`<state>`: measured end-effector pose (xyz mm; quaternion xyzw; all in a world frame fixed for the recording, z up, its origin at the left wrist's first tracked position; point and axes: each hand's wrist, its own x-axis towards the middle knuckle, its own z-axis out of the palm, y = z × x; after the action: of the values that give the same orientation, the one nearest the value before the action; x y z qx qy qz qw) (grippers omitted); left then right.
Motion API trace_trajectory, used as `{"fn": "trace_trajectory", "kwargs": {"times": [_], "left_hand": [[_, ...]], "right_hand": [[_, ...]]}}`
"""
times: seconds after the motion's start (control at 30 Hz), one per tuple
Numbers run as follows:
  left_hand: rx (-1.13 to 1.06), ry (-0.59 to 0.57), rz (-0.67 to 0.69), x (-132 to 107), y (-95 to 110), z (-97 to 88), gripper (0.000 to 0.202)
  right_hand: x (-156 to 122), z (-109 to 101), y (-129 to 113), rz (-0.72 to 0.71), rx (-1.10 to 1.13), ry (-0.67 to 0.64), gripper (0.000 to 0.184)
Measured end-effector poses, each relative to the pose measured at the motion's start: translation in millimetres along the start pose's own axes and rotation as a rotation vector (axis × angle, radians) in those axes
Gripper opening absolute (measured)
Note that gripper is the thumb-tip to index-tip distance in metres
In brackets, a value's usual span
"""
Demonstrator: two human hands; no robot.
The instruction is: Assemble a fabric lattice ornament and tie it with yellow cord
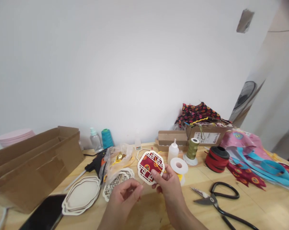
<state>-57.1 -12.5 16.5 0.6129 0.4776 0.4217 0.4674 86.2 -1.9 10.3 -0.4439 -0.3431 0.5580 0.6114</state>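
On my feed, the wooden counter [144,214] carries a cardboard box [36,163] and black-handled shears [213,201] off to the sides, leaving working room. My right hand [170,188] lifts the red fabric lattice ornament [151,166] clear, its fingers [158,174] pinching the lower edge for access, while my left hand [122,201] presses its fingers [137,188] together, on what I cannot tell.

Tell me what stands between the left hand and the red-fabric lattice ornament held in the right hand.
Nothing visible does. The left hand sits just below the red-fabric lattice ornament, its fingertips close to the lower edge, while the right hand holds the ornament from the other side.
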Motion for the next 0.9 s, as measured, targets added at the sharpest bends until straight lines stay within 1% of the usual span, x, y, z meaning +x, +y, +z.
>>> {"fn": "trace_trajectory", "kwargs": {"times": [0.2,0.3,0.37,0.47,0.53,0.63,0.73,0.77,0.83,0.9], "left_hand": [[-0.133,-0.017,0.061,-3,0,-7.2,0.027],[-0.184,0.005,0.016,0,1,-5.8,0.028],[-0.169,0.011,-0.015,4,0,-2.1,0.026],[-0.077,-0.016,0.015,9,-4,3.5,0.022],[-0.056,-0.017,0.022,11,-9,4.9,0.022],[-0.143,-0.033,-0.023,10,-13,2.6,0.021],[-0.217,-0.06,-0.053,7,-11,-2.2,0.023],[-0.234,-0.049,-0.067,6,-8,-3.5,0.025],[-0.262,0.013,-0.113,4,-4,-4.9,0.028],[-0.28,0.071,-0.155,4,-2,-4.2,0.027]], "right_hand": [[-2,0,-3,-0.005,-0.017,-0.001,0.041],[-2,-1,-5,-0.02,-0.026,0.018,0.04],[-2,-1,-5,-0.022,-0.036,0.017,0.039],[-2,0,-4,-0.011,-0.036,0.0,0.038],[-2,0,-4,-0.012,-0.026,0.013,0.037],[-2,0,-4,-0.017,0.016,0.062,0.035],[-1,-2,-3,0.006,0.053,0.068,0.037],[0,-2,-3,0.016,0.054,0.063,0.038],[1,-3,-3,0.028,0.055,0.065,0.039],[1,-3,-4,0.026,0.061,0.081,0.038]]}}
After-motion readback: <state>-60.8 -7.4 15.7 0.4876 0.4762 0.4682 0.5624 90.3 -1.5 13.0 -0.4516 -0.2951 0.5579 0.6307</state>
